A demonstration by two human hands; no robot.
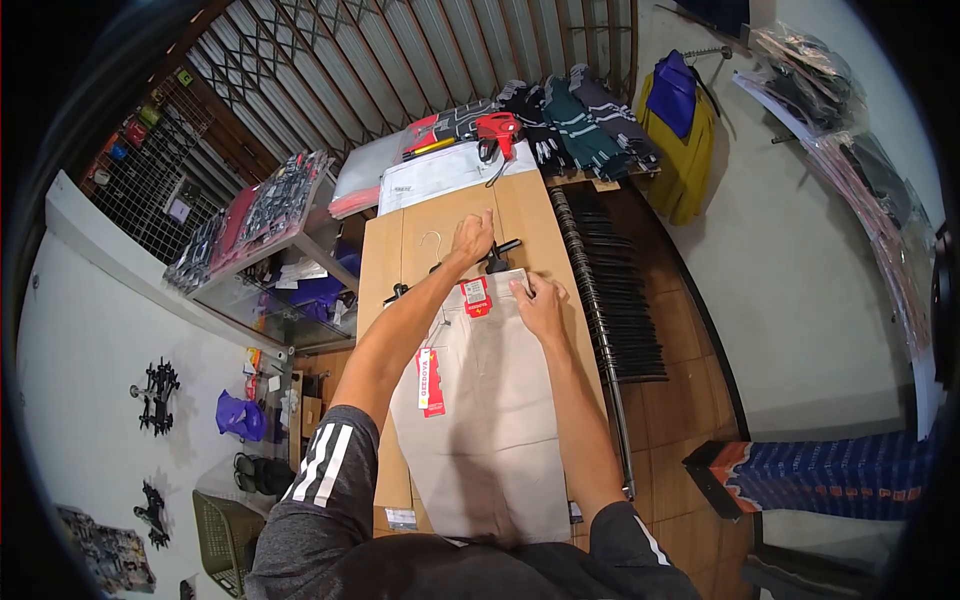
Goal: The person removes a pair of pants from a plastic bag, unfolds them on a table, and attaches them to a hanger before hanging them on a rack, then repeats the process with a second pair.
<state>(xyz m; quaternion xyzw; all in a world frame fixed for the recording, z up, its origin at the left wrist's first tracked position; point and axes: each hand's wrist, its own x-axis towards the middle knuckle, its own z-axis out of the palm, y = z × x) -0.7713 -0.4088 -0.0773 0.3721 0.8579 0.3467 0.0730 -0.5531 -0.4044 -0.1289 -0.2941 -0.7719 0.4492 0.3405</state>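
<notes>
Waistband (516,277) lies near cardboard edge (556,243), right hand (541,306) pinching it, left hand (474,237) unclear

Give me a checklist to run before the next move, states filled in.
1. Trousers resting on the cardboard: ok.
2. Right hand at the waistband: ok.
3. Upper tag and lower tag in view: ok.
4. Black clip near the left hand closed on fabric: cannot tell.
5. Waistband's left end visible: not ok, the left forearm covers it.
6. Red tool clear of the trousers: ok.
</notes>
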